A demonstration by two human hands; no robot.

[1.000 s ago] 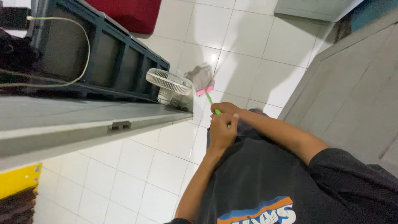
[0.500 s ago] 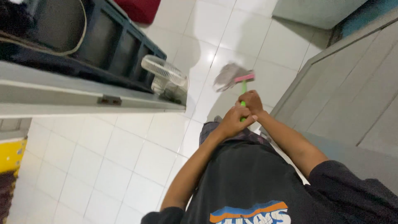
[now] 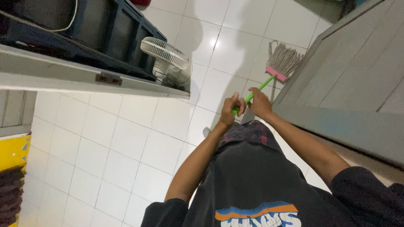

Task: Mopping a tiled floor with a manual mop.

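The fingers (image 3: 238,102) of the left hand (image 3: 230,110) are clenched around the bright green plastic handle (image 3: 257,89) of a string mop, the fist closed near the handle's upper end, in front of the person's waist. Just beside it, a little further along the handle, the right hand (image 3: 259,103) grasps the same handle, its fingers wrapped over the top so the green shows between the two hands.

From the hands the handle slants away and up in the head view to a pink plastic clamp (image 3: 276,74), from which the beige string mop head (image 3: 284,59) fans out flat on the glossy white tiled floor (image 3: 126,138). The mop head lies close to the edge of a grey panelled door (image 3: 357,84) that fills the right side of the view.

Both forearms reach out from the sleeves of a dark grey T-shirt (image 3: 248,185) with a blue, orange and white print, above dark plaid shorts (image 3: 252,132).

To the left of the hands, well apart from the mop, a small white electric fan (image 3: 165,54) with a round wire grille stands on the floor beside a dark blue plastic crate (image 3: 113,33). A grey horizontal beam with a metal hinge plate (image 3: 108,78) crosses the view in front of them. A yellow object (image 3: 12,149) shows at the left edge.
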